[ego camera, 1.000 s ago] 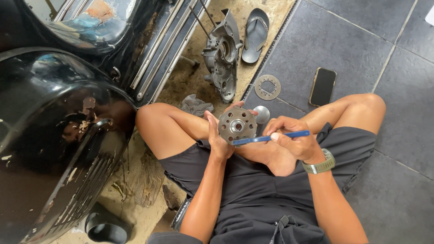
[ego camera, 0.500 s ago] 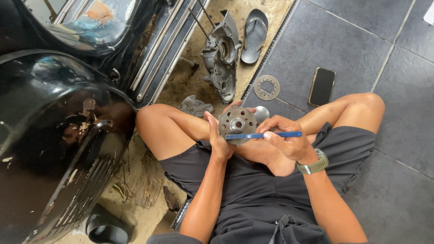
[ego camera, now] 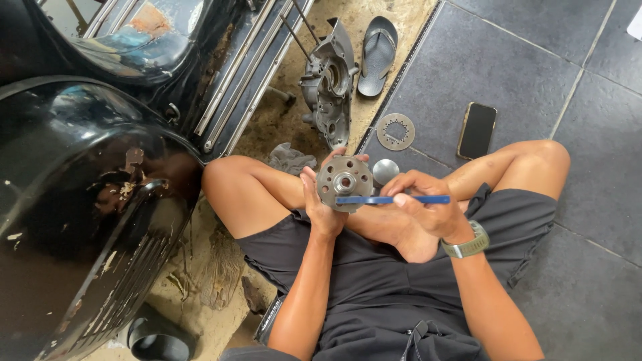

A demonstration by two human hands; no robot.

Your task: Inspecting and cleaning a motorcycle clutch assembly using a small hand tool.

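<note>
- A black scooter body [ego camera: 73, 220] fills the left side, its paint chipped and scuffed; a black sandal [ego camera: 157, 337] lies on the dirty floor below it
- A grey metal engine casing [ego camera: 329, 83] lies on the sandy strip at the top centre; a grey sandal [ego camera: 378, 53] sits just beside it, and a crumpled grey rag [ego camera: 291, 159] lies near the person's left knee
- The left hand [ego camera: 321, 200] holds a round metal hub [ego camera: 344, 182] upright in front of the crossed legs; its fingers are curled round the hub's rim from behind and the left, closed on it
- The right hand [ego camera: 428, 207] has its fingers closed on a blue flat tool [ego camera: 394, 199], held level; the tool's left end lies across the lower face of the hub
- A small round metal cap [ego camera: 385, 171] lies on the floor just behind the hub; a perforated flat disc [ego camera: 395, 131] and a dark phone [ego camera: 477, 130] lie on the grey tiles, further right
</note>
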